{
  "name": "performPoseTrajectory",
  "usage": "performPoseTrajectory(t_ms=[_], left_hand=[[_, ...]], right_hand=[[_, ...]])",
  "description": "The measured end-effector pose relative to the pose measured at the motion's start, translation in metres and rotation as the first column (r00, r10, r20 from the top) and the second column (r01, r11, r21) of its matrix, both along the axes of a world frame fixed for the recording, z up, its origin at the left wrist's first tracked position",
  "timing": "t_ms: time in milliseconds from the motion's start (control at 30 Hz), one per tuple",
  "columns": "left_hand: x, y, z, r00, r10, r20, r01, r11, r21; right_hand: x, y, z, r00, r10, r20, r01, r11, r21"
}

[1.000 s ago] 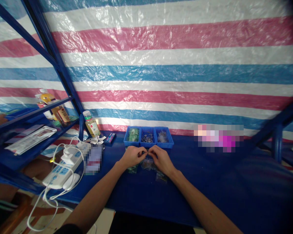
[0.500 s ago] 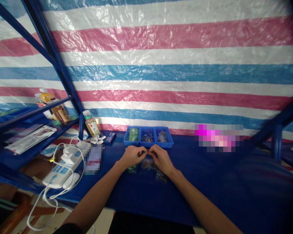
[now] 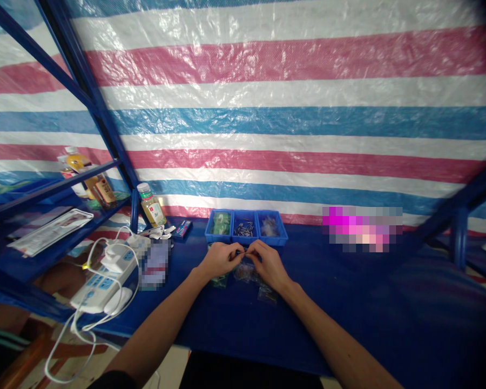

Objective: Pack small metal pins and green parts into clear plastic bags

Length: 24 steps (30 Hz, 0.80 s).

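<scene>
My left hand (image 3: 223, 257) and my right hand (image 3: 266, 261) meet fingertip to fingertip over the blue table, both closed in a pinch. A small dark thing shows at the fingertips, too tiny to name. Just behind them stand three blue bins: the left bin (image 3: 209, 236) has green packets, the middle bin (image 3: 235, 237) has dark metal pin-like pieces, the right bin (image 3: 283, 237) has clear plastic bags. Below the hands lie a green packet (image 3: 219, 281), a clear bag with brownish contents (image 3: 245, 272) and another small clear bag (image 3: 267, 294).
To the left, a white power strip (image 3: 89, 292) with looping cables lies beside a blurred-out flat object (image 3: 154, 265). A bottle (image 3: 152, 206) and a small dark box (image 3: 182, 229) stand behind. Blue frame posts (image 3: 101, 121) rise at the left; a pixelated patch covers something at right.
Almost nothing differs. Both hands keep their pinch in the same spot, with only tiny finger shifts.
</scene>
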State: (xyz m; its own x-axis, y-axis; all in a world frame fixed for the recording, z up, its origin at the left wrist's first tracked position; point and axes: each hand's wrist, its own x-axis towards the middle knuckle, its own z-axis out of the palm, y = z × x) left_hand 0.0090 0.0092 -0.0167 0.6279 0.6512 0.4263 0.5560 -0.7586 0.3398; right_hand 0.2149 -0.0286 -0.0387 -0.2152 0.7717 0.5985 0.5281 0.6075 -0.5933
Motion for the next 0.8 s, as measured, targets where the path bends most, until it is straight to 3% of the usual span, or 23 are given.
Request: performPoseTrajectory(t_ms=[800], left_hand=[[-0.0006, 0.0005, -0.0001, 1.0, 0.004, 0.0, -0.004, 1.0, 0.006]], right_hand=[[0.0001, 0.0003, -0.0002, 1.0, 0.003, -0.003, -0.003, 1.0, -0.023]])
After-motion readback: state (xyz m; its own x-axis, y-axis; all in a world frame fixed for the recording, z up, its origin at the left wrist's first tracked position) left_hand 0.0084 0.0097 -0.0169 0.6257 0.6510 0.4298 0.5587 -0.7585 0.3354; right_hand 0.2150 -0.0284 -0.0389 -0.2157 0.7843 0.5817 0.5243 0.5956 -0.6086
